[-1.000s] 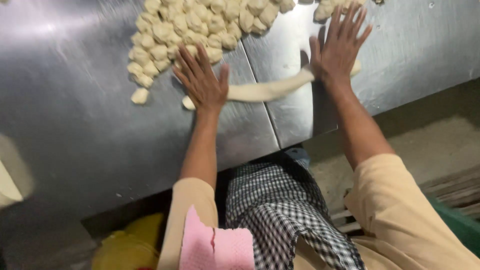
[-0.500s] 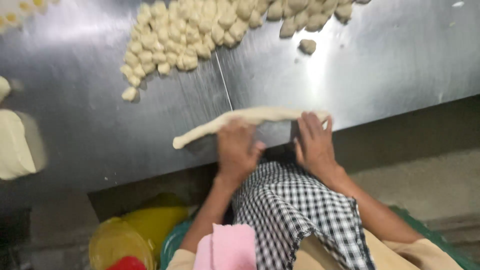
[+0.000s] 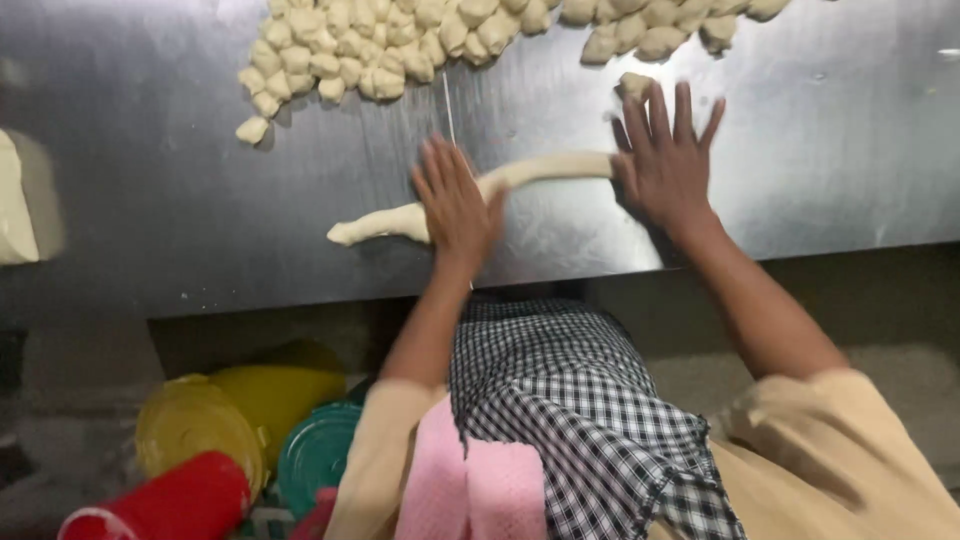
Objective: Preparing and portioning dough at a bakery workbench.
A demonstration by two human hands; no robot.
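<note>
Head view, looking down at a shiny sheet-metal desk (image 3: 150,200). A long pale rope of rolled dough (image 3: 545,170) lies across its middle, running from near-left up to far-right.

Left hand (image 3: 458,205): flat, palm down, fingers spread, pressing on the rope's middle. No grip closed, open palm only. It hides the stretch of dough under it; motion blur softens the fingers.

Right hand (image 3: 668,160): also flat and open, fingers fanned, lying on the rope's right end. That end is covered, so can't tell where the rope stops. One small dough piece (image 3: 632,84) sits just beyond the fingertips, partly hidden by them.

Rope's left end (image 3: 345,235) is free, tapered, near the desk's near edge.

Far side: a heap of small cut pale dough lumps (image 3: 340,55) spreads across the top, cut off by the frame edge. A thin seam in the metal (image 3: 449,110) runs from the heap towards the left hand.

Far left: a pale block (image 3: 15,200), blurred and cropped; can't tell what it is.

Below the desk: a black-and-white checked cloth (image 3: 560,400) on the person's lap, a pink cloth (image 3: 450,480), beige sleeves (image 3: 860,470). At lower left, yellow round lids or tubs (image 3: 200,425), a green round lid (image 3: 315,450) and a red cylindrical container (image 3: 165,500), all blurred and partly overlapping.
</note>
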